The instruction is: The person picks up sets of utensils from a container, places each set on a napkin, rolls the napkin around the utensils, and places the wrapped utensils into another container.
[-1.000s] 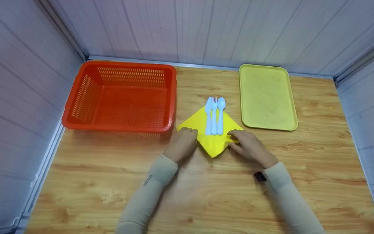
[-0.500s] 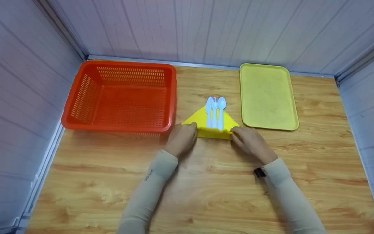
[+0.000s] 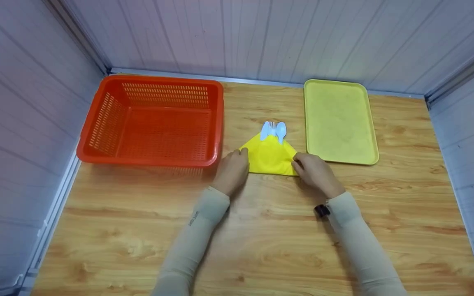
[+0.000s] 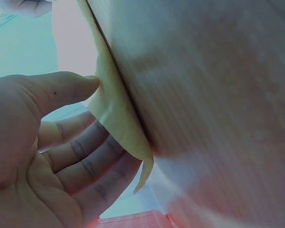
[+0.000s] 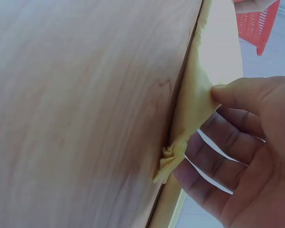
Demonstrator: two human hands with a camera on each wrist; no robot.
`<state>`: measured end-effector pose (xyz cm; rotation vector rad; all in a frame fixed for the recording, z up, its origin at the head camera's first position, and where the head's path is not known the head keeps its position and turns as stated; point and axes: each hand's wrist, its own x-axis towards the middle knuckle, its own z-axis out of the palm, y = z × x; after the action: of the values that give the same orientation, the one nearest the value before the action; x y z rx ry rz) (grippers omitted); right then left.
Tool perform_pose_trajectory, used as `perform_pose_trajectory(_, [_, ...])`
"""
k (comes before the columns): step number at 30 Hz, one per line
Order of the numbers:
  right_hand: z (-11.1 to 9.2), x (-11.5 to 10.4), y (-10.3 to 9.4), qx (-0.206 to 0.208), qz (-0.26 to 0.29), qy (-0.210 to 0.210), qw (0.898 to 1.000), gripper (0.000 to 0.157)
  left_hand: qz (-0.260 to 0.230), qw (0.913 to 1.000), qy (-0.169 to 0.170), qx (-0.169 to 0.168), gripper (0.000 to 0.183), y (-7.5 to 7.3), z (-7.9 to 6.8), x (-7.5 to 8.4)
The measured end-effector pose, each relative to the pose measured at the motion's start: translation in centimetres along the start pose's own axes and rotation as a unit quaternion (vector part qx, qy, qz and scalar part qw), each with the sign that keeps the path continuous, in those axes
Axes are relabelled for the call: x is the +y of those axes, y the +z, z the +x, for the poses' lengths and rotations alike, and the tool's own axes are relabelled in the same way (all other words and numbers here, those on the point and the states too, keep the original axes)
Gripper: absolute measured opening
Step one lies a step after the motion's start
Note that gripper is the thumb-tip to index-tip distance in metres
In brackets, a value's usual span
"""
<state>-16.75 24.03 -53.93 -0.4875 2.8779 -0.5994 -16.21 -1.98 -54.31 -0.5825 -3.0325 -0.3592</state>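
Observation:
A yellow napkin lies in the middle of the table, its near part folded up over the handles of white plastic cutlery. The heads of a knife, a fork and a spoon stick out past its far side. My left hand pinches the napkin's left side; in the left wrist view the thumb presses on the cloth with fingers behind it. On the opposite side my right hand pinches the cloth likewise, beside a crumpled corner in the right wrist view.
To the left of the napkin stands a red plastic basket with slotted walls. A pale yellow tray lies at the back right, close to the right hand. Panel walls border the wooden table at the back and sides.
The napkin's near corner has been folded away from the person, over the cutlery handles, leaving only their heads showing. Both hands have moved slightly forward, gripping the napkin's sides.

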Motion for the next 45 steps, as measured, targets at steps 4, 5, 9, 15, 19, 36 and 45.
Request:
perform_pose_trajectory(4, [0.2,-0.1,-0.1,-0.009,-0.001,0.014,1.000,0.018,0.005,0.9997,-0.012,-0.021,0.029,0.0,0.1,0.1])
perform_pose_trajectory(5, [0.3,-0.1,-0.1,-0.010,-0.002,0.018,1.000,0.019,0.004,0.9997,-0.014,-0.022,0.028,0.0,0.2,0.1])
perform_pose_trajectory(9, [0.5,-0.1,-0.1,-0.017,-0.007,0.033,0.999,0.020,0.008,0.9990,-0.026,-0.035,0.028,0.0,0.4,0.3])
perform_pose_trajectory(15, [0.7,-0.4,-0.4,-0.032,-0.023,0.050,0.998,0.021,0.022,0.9986,-0.037,-0.031,0.032,0.1,0.3,0.9])
perform_pose_trajectory(19, [0.5,-0.5,-0.3,-0.017,-0.043,0.049,0.998,0.021,0.039,0.9985,-0.021,-0.032,0.035,-0.3,-0.2,2.7])
perform_pose_trajectory(36, [-0.7,-2.8,2.0,0.104,-0.030,-0.122,0.987,0.012,0.046,0.9836,0.054,-0.165,0.055,0.8,-0.7,6.1])
perform_pose_trajectory(45, [-0.7,-2.3,2.2,0.071,-0.022,-0.089,0.993,0.007,0.024,0.9838,0.051,-0.170,0.056,1.0,-0.6,5.8])
